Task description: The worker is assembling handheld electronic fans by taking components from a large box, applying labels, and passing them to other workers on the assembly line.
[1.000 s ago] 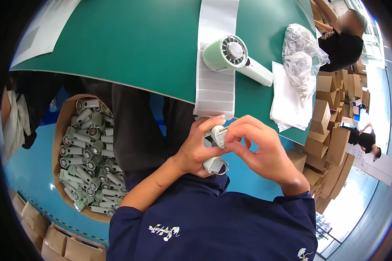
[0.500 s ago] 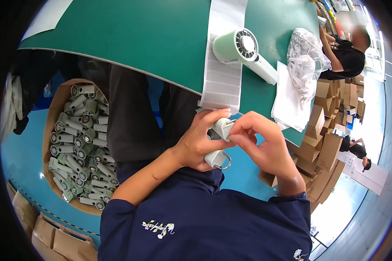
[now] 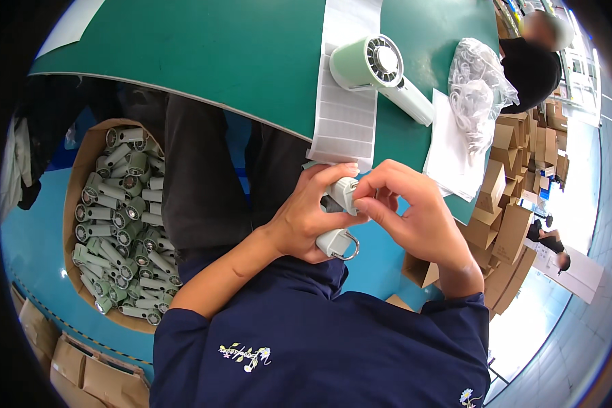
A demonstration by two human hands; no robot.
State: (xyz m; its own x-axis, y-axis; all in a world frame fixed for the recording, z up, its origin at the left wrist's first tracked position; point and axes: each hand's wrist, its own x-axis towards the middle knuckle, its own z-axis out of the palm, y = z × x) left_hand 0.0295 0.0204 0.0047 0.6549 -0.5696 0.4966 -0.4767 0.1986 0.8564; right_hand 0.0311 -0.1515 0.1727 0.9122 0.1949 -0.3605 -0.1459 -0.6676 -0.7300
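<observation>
My left hand is wrapped around a pale green-white handheld fan above my lap. A metal ring hangs from its lower end. A second pale end piece pokes out between the thumb and fingers; I cannot tell whether it belongs to the same fan. At that piece my right hand has its thumb and fingers pinched together, hiding what they grip. Beyond my hands, another handheld fan with a round grille lies on a strip of labels, which overhangs the table edge.
The green table stretches ahead. Toward its right lie white sheets and a clear bag of white cables. Left of my legs, a carton is filled with many fans. Cardboard boxes and a person are at the right.
My right fingers have curled further over the upper end piece. The held fan has shifted slightly toward the left. The person at the right has turned and moved.
</observation>
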